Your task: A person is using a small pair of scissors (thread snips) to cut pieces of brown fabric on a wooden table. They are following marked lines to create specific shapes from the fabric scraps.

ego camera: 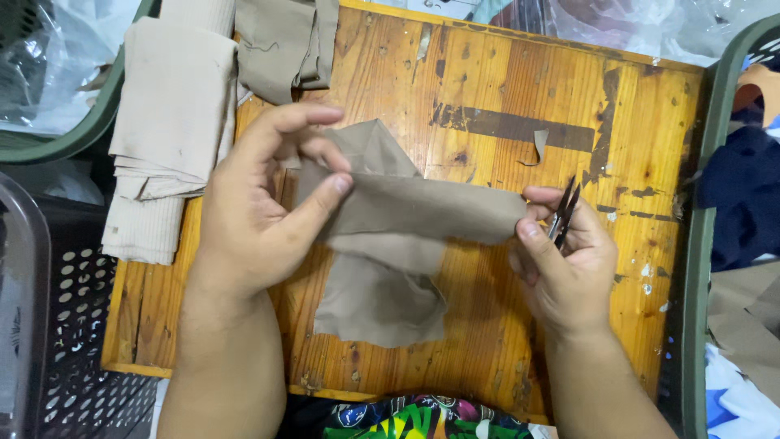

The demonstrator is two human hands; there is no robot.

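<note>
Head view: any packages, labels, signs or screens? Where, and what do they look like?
No labels, signs or screens.
Clear plastic bag: top left, crumpled, in a green basket.
Clear plastic sheeting: top right, beyond the wooden table.
Left hand and right hand hold only taupe cloth.

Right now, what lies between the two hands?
In the head view, a taut band of tan cloth spans from the left hand to the right hand, which also holds small snips.

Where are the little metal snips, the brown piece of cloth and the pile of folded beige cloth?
Small dark metal thread snips (564,213), head view, on the blades above the right hand.
Brown piece of cloth (422,213), head view, on the stretched band between the hands.
Pile of folded beige ribbed cloth (171,122), head view, on the top fold.
</note>
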